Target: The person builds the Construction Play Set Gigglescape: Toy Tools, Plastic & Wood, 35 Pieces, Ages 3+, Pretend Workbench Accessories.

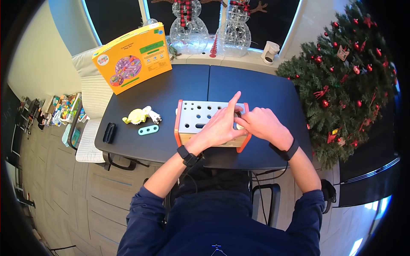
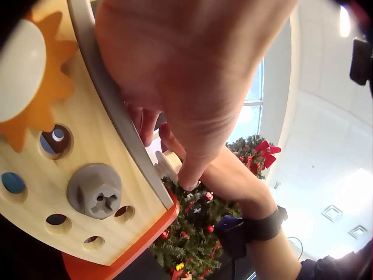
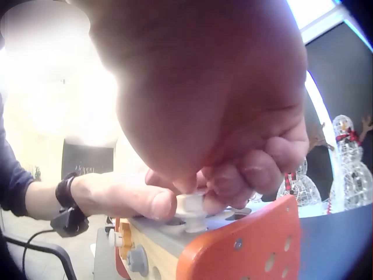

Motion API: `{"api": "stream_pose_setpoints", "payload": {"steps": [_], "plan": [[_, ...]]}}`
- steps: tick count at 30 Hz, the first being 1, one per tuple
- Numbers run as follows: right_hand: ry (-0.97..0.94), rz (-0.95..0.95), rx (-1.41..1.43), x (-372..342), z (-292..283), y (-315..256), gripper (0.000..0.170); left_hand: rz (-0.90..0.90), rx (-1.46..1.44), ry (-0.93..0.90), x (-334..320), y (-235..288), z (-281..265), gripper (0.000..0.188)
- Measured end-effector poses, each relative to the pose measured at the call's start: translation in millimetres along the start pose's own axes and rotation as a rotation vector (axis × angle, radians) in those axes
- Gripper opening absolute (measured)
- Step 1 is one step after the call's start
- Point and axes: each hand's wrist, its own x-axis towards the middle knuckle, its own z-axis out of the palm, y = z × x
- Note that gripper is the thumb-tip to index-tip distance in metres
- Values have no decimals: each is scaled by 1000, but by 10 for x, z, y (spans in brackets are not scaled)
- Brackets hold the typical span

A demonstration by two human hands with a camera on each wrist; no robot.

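Note:
A toy workbench [image 1: 188, 115] with a grey holed top and orange side panels stands on the dark table. My right hand [image 1: 262, 123] has its fingers curled and pinches a cream-coloured knob-like piece [image 3: 191, 205] at the right end of the top. Lying over the same end, my left hand [image 1: 220, 128] has index finger and thumb extended; its thumb rests beside the piece, seen also in the left wrist view [image 2: 169, 163]. A grey hex bolt [image 2: 95, 191] sits in the wooden front panel. The piece's lower end is partly hidden.
On the table's left are a yellow-green toy [image 1: 137, 116], a teal strip with holes [image 1: 148, 130], a black case [image 1: 109, 133] and, farther back, a yellow box [image 1: 132, 57]. A decorated tree [image 1: 341, 94] stands close at the right edge.

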Motion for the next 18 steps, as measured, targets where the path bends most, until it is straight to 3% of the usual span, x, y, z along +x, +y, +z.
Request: {"api": "stream_pose_setpoints", "payload": {"steps": [2,5,8,11,14,18], "plan": [[-158,37,29,-16,-50,110,25,-1,-1,-5,-7,-14,7,121],[53,-119,331,-168,-98,171,21,42,-42,-25,1,-63,-22,114],[121,-314,513,-211,-85,198,19,77,-98,-54,-5,-123,-30,111],[135,-392,496,-132,-15,181,18,88,-65,-54,-7,-108,-51,112],[-90,-97,396,-73,-153,45,21,61,-32,-55,-7,-79,-10,116],[-96,9,-61,-1,-64,-50,26,21,7,-43,-9,2,-18,119]]}}
